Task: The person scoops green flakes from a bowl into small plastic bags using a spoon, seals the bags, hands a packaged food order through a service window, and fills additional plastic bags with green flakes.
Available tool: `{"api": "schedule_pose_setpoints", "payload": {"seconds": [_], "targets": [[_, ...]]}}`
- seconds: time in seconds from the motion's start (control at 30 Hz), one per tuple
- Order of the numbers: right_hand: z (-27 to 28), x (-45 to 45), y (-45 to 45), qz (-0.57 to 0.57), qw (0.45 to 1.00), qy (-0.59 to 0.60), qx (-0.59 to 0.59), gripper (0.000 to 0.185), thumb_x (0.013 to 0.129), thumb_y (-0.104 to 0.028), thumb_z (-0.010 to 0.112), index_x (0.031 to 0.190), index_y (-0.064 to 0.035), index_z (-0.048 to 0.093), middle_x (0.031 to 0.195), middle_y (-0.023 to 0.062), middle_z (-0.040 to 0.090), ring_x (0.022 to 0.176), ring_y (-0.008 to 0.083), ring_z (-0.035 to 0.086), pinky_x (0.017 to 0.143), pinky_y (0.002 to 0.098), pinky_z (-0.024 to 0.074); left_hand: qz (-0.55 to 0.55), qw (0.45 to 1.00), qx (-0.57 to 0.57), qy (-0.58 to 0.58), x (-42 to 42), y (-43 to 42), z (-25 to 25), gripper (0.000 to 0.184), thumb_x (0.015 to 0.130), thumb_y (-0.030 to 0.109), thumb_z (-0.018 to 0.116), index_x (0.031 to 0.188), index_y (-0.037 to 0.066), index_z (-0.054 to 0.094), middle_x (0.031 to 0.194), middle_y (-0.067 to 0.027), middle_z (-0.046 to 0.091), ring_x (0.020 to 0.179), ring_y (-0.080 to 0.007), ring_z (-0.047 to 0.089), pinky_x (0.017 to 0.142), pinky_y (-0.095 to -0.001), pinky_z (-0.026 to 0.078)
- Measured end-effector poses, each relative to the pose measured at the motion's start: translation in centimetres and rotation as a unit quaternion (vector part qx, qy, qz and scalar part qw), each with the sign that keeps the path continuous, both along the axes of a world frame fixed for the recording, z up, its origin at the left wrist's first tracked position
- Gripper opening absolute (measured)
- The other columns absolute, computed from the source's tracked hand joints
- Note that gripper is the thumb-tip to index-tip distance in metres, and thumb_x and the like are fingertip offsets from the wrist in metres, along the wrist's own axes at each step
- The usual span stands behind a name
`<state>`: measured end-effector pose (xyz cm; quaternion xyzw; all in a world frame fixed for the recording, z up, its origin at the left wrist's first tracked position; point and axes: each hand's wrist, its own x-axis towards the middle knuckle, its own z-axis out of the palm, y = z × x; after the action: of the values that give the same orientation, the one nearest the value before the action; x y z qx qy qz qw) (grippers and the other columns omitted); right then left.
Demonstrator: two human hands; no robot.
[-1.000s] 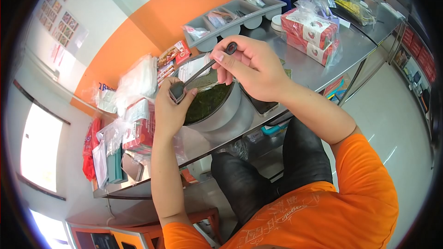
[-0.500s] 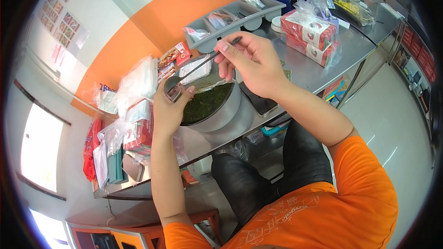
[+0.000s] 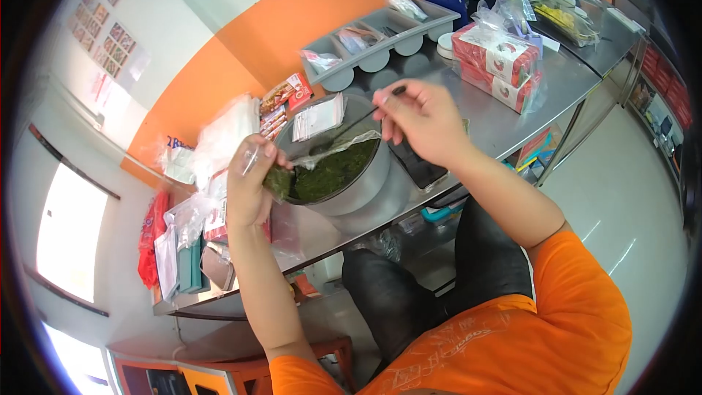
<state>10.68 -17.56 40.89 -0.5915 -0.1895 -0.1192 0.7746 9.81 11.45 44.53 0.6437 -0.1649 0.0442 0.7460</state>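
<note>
My left hand (image 3: 249, 179) is closed at the left rim of a round metal pot (image 3: 365, 196), gripping a small clear plastic bag (image 3: 278, 181) with green stuff inside. Dark green, leafy-looking contents (image 3: 333, 177) fill the near part of the pot. A crumpled strip of clear plastic (image 3: 340, 145) lies across them. Above the pot's right side, my right hand (image 3: 424, 118) pinches the long dark handle of a spoon (image 3: 356, 123). The spoon slants down to the left, and its bowl is over or behind the plastic strip. White printed labels (image 3: 318, 118) lie at the pot's far side.
A grey compartment tray (image 3: 373, 55) with small packets stands against the wall. Red boxes in plastic (image 3: 501, 66) are stacked at the right. A dark phone-like slab (image 3: 418, 164) lies beside the pot. Plastic bags (image 3: 227, 132) and colourful packets (image 3: 281, 99) sit at the left.
The spoon's bowl has moved from my left hand down and right, over the pot. My left hand has turned and lowered slightly, and the bag with green stuff now shows. The view has shifted slightly.
</note>
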Motion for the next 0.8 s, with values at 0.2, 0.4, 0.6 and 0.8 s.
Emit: {"api": "schedule_pose_setpoints", "payload": {"seconds": [0.2, 0.4, 0.6, 0.8], "targets": [[0.0, -0.8, 0.3, -0.016, 0.962, -0.050, -0.267, 0.028, 0.099, -0.025, 0.065, 0.099, 0.0027, 0.067, 0.072, 0.0002, 0.065, 0.058, 0.0076, 0.055, 0.054, 0.0247, 0.0407, -0.119, 0.989, -0.071, -0.052, -0.9, -0.2, -0.8, 0.046, 0.091, 0.018, 0.074, 0.127, 0.007, 0.047, 0.082, 0.0012, 0.043, 0.076, -0.0117, 0.045, 0.075, -0.0318, 0.043], [-0.3, -1.1, 0.2, 0.029, 0.989, 0.016, -0.144, 0.021, 0.099, -0.022, 0.066, 0.097, -0.0012, 0.069, 0.065, -0.0046, 0.058, 0.055, 0.0025, 0.047, 0.051, 0.0235, 0.0350, -0.111, 0.988, -0.064, -0.082, -2.1, 0.7, -0.8, 0.056, 0.090, 0.018, 0.075, 0.135, 0.005, 0.045, 0.081, 0.0023, 0.042, 0.074, -0.0106, 0.044, 0.074, -0.0305, 0.040], [-1.7, -0.1, 0.2, 0.023, 0.976, -0.058, -0.207, 0.027, 0.093, -0.025, 0.072, 0.090, 0.0010, 0.067, 0.066, 0.0049, 0.060, 0.056, 0.0102, 0.051, 0.054, 0.0293, 0.0406, -0.096, 0.990, -0.068, -0.077, -2.3, 1.1, -1.3, 0.061, 0.087, 0.018, 0.077, 0.136, 0.005, 0.043, 0.081, 0.0019, 0.043, 0.073, -0.0111, 0.044, 0.074, -0.0303, 0.040], [0.2, -2.2, -0.1, -0.232, 0.915, -0.269, -0.191, 0.028, 0.087, -0.025, 0.078, 0.100, -0.0027, 0.067, 0.083, 0.0051, 0.058, 0.062, 0.0113, 0.049, 0.054, 0.0296, 0.0389, -0.136, 0.987, -0.079, -0.037, -4.4, 0.6, -2.7, 0.075, 0.077, 0.013, 0.085, 0.138, 0.005, 0.041, 0.079, 0.0021, 0.044, 0.069, -0.0119, 0.045, 0.070, -0.0309, 0.042]]}}
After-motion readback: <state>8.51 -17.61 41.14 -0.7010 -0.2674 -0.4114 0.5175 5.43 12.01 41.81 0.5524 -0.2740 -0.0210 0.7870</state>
